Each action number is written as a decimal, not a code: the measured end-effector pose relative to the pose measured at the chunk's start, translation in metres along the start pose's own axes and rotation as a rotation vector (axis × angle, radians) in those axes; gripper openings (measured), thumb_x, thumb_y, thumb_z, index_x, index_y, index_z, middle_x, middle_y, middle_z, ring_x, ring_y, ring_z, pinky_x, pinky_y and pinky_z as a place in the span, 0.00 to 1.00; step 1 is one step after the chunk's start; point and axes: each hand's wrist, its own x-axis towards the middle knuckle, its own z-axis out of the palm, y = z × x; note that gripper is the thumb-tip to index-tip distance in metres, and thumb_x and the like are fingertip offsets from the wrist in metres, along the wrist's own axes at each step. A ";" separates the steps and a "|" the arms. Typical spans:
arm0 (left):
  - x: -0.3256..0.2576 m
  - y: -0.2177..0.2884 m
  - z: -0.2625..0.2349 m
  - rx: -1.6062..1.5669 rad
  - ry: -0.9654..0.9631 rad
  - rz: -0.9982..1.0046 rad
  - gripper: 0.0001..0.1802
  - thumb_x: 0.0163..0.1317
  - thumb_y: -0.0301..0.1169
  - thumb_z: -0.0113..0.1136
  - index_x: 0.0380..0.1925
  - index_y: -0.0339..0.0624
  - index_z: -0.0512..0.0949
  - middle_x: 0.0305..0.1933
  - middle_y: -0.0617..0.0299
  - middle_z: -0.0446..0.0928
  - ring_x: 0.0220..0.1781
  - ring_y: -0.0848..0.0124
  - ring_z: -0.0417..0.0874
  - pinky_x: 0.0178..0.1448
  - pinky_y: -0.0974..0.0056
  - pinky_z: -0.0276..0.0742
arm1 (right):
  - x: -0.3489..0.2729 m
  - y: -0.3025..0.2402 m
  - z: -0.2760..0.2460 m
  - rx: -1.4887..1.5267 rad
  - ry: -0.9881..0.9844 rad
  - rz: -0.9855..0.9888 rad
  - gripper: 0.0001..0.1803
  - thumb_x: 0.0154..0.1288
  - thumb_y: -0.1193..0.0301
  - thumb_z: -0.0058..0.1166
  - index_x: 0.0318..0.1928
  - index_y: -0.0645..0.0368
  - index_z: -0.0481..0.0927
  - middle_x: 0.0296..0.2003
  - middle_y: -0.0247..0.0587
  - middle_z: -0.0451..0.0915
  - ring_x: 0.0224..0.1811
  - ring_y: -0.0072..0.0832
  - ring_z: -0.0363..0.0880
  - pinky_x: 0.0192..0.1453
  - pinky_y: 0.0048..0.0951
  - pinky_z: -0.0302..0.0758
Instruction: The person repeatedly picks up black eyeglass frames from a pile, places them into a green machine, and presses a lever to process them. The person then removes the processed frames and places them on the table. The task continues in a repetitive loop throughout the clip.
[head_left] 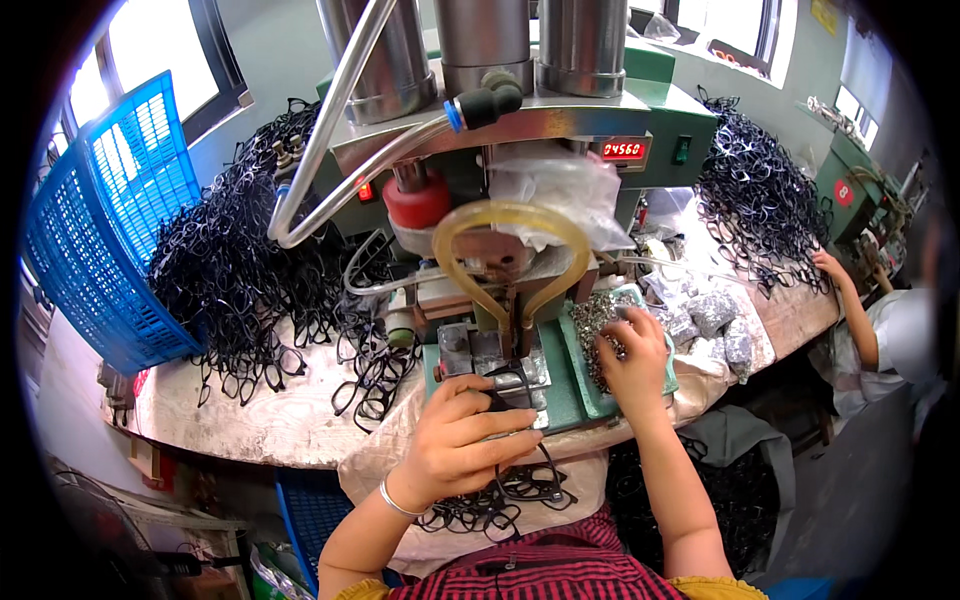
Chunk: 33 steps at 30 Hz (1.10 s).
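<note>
My left hand is closed on a black eyeglass frame at the work spot of a green press. One part of the frame lies under the press head, and another hangs below my fingers. My right hand is over a green tray of small metal parts, its fingers curled down among them. Whatever sits between those fingertips is too small to make out. A yellowish tube loop hangs above the work spot, between the press head and me.
Heaps of black eyeglass frames lie left and right. A blue basket leans at far left. Bags of metal parts sit right of the tray. More frames rest near my lap. Another person's hand touches the right heap.
</note>
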 end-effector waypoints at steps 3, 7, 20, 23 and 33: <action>-0.001 0.000 0.003 0.014 0.034 0.005 0.16 0.46 0.27 0.73 0.39 0.48 0.87 0.46 0.65 0.86 0.33 0.65 0.75 0.56 0.52 0.78 | 0.029 -0.014 0.028 -0.035 -0.077 -0.082 0.07 0.53 0.71 0.63 0.33 0.56 0.82 0.48 0.48 0.79 0.59 0.48 0.73 0.49 0.48 0.76; -0.036 0.028 -0.011 0.283 0.086 -0.071 0.16 0.48 0.26 0.72 0.41 0.49 0.85 0.47 0.60 0.85 0.41 0.62 0.82 0.58 0.52 0.78 | 0.017 -0.010 0.027 -0.206 -0.130 -0.096 0.08 0.53 0.73 0.60 0.35 0.58 0.81 0.48 0.47 0.79 0.57 0.48 0.74 0.49 0.43 0.77; -0.117 -0.083 -0.041 1.091 0.198 -0.958 0.11 0.55 0.38 0.72 0.26 0.43 0.84 0.60 0.49 0.77 0.63 0.52 0.71 0.67 0.51 0.64 | 0.001 0.006 0.033 1.070 0.173 0.481 0.06 0.67 0.77 0.58 0.43 0.62 0.81 0.38 0.32 0.81 0.42 0.18 0.77 0.51 0.20 0.70; -0.138 -0.104 0.000 0.967 0.158 -0.964 0.13 0.52 0.40 0.74 0.28 0.43 0.85 0.61 0.49 0.77 0.58 0.52 0.74 0.62 0.51 0.69 | 0.008 0.002 0.040 1.073 0.141 0.502 0.07 0.66 0.79 0.58 0.44 0.64 0.83 0.40 0.32 0.82 0.42 0.18 0.77 0.51 0.19 0.71; -0.218 -0.153 -0.170 0.495 0.640 -1.287 0.16 0.72 0.36 0.51 0.38 0.37 0.85 0.35 0.58 0.84 0.36 0.69 0.81 0.44 0.64 0.75 | -0.064 0.048 -0.067 0.542 0.187 0.546 0.06 0.64 0.81 0.59 0.42 0.67 0.83 0.36 0.33 0.82 0.39 0.18 0.77 0.47 0.21 0.73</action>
